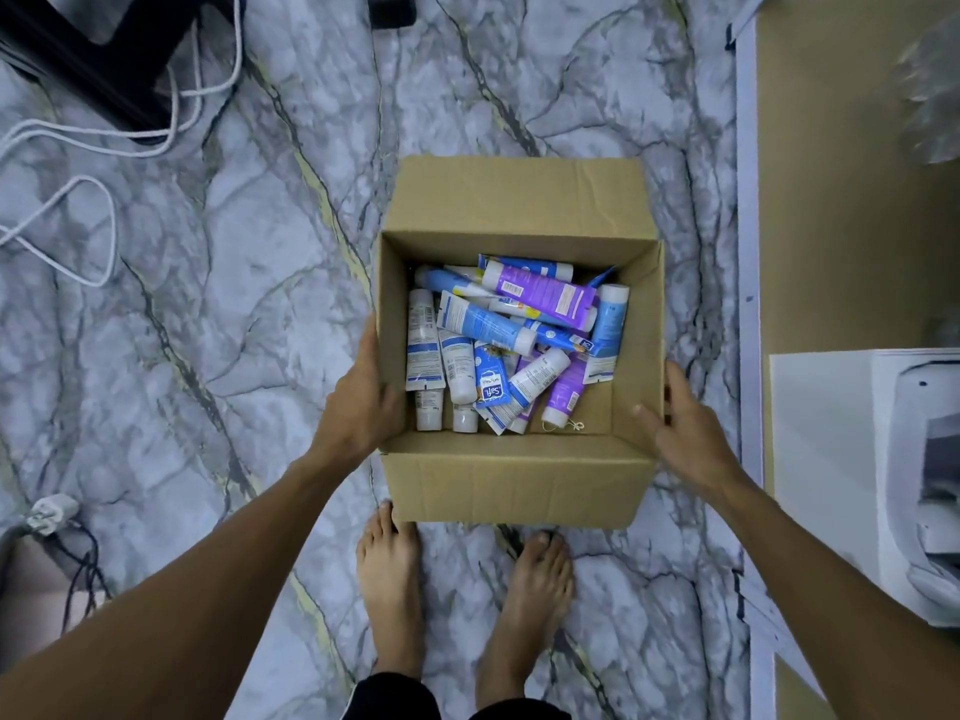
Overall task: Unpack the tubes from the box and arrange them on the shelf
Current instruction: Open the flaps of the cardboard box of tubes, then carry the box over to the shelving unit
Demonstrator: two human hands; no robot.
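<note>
An open cardboard box (519, 480) stands on the marble-patterned floor, its flaps folded outward. Inside lies a loose pile of several tubes (511, 345) in white, blue and purple. My left hand (363, 397) grips the box's left wall, thumb over the rim and fingers hidden outside. On the opposite side, my right hand (685, 423) holds the right wall the same way, thumb inside the rim. The shelf (831, 200), a tan board with a white edge, runs along the right side of the view.
My bare feet (467, 589) stand just in front of the box. White cables (78, 148) and a black stand (93, 49) lie at the upper left, a power plug (52, 514) at the left. A white appliance (909, 485) sits on the shelf at right.
</note>
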